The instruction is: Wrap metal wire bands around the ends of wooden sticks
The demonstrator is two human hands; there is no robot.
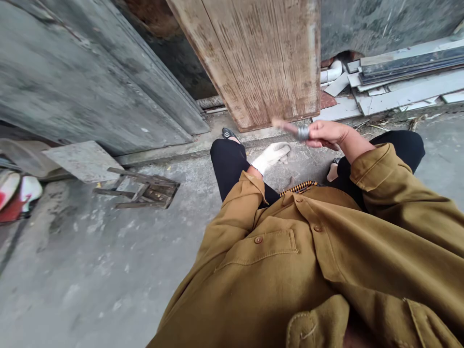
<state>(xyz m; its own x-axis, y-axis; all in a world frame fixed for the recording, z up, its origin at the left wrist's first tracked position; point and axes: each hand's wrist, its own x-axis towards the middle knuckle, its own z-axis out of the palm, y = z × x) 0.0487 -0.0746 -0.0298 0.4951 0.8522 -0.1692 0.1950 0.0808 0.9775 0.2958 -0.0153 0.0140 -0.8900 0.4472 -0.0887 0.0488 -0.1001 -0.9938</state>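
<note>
My right hand [328, 134], bare, is closed around a short stick-like tool. What shows of the tool is a grey, ringed band like wound wire [303, 133] beside my fingers and a brownish end [284, 126], smeared by motion, pointing left at the lower edge of a worn wooden board [261, 63]. My left hand [271, 157] wears a white glove and hangs low between my knees, left of and below the tool. Its fingers are curled together; whether anything is in them is hidden. The board leans upright against the wall in front of me.
Stacked panels and strips [409, 72] lie right of the board, near a white pipe elbow [331, 71]. A small wooden stool [145, 188] lies tipped on the concrete floor [119, 270]. Large grey panels [108, 72] stand at the left. A yellow-black striped edge [299, 187] shows beneath me.
</note>
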